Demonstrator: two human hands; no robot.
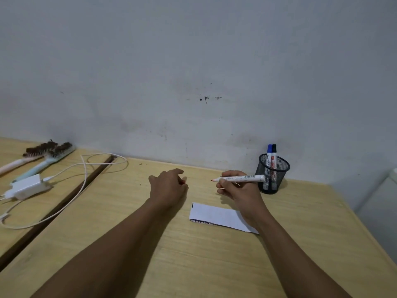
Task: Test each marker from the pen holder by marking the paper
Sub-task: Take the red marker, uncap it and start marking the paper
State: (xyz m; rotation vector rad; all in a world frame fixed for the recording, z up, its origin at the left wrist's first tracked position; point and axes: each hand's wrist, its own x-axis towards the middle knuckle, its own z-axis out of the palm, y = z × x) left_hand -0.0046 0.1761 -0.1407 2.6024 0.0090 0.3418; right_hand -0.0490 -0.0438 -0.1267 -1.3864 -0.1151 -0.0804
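Folded white slip of paper point(217, 215) lies on the pale wooden desk point(193, 254) just under the right wrist, and the right hand point(235, 189) grips an uncapped white marker with a red tip point(241, 178) level above the desk, tip pointing left and off the sheet. Left hand point(168, 187) is curled shut, a fleck of red at its fingers, likely the cap. Nothing pins that paper, so a stroke could drag it, and a right elbow swinging back might tip the black mesh pen holder point(272, 176) with its blue and black markers point(271, 155).
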